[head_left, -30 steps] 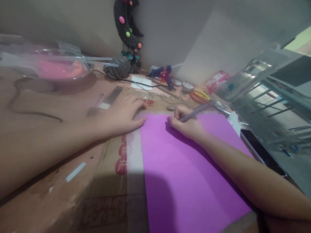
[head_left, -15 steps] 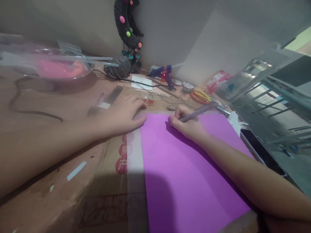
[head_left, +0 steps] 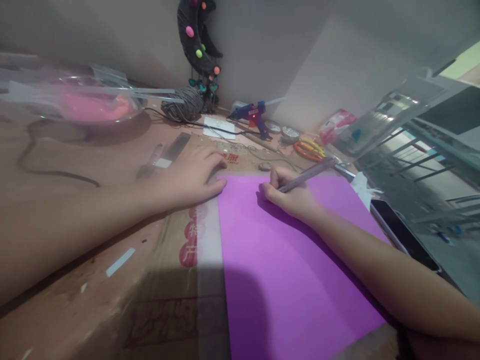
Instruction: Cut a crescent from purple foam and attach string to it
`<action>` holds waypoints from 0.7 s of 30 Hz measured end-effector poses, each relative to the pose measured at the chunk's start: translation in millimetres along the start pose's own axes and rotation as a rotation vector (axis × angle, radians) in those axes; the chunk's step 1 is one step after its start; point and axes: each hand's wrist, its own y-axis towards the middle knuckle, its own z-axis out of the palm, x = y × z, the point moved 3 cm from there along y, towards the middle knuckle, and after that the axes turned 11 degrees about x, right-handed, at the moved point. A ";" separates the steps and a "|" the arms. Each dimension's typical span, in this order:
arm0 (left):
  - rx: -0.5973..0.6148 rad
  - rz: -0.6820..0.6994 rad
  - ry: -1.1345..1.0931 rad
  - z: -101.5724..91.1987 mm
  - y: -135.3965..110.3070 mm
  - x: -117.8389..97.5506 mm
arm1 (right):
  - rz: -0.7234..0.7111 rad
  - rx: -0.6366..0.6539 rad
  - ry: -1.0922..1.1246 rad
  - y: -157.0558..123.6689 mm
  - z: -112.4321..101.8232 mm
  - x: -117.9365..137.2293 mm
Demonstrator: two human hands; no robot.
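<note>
A purple sheet of paper (head_left: 292, 280) lies over a piece of printed cardboard (head_left: 168, 285) on the table. Near the sheet's far edge, my right hand (head_left: 287, 189) rests on the paper with its fingers closed around a pen (head_left: 309, 174). The pen slants up to the right, and its tip is hidden behind my fingers. My left hand (head_left: 202, 172) lies flat on the cardboard with its fingers apart, the thumb at the paper's far left corner. It holds nothing.
Behind the hands are a blue glue gun (head_left: 249, 112) with a red light, a grey yarn ball (head_left: 182, 104) and orange-handled pliers (head_left: 309, 149). A phone (head_left: 405, 235) lies to the right. A clear bowl (head_left: 97, 102) with pink contents stands at the left.
The view has shifted very slightly. Both hands stay in nearly the same place, with the pen still in my right hand.
</note>
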 end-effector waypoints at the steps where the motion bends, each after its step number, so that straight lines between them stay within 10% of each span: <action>1: -0.002 0.001 0.006 0.4 0.1 0.4 | 0.004 0.004 0.000 -0.6 0.1 0.2; 21: 0.002 -0.006 -0.007 2.5 1.5 1.7 | -0.018 0.084 -0.014 -7.8 0.7 6.7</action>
